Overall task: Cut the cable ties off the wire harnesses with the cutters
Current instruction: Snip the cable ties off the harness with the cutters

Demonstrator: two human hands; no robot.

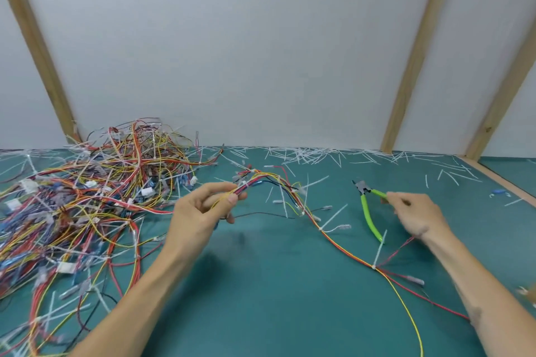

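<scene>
My left hand [200,209] pinches a wire harness [342,243] of red, yellow and black wires near its bundled end, lifted a little off the green mat. White cable ties [378,252] still wrap the harness at several spots along its length to the right. The cutters [368,211], with bright green handles and grey jaws, lie on the mat. My right hand [417,214] touches the upper green handle with its fingertips; whether it grips the handle is unclear.
A big tangled pile of harnesses [81,206] covers the left of the green mat [261,284]. Cut white tie pieces [313,155] litter the back edge by the white wall. Wooden posts [417,52] rise at left and right.
</scene>
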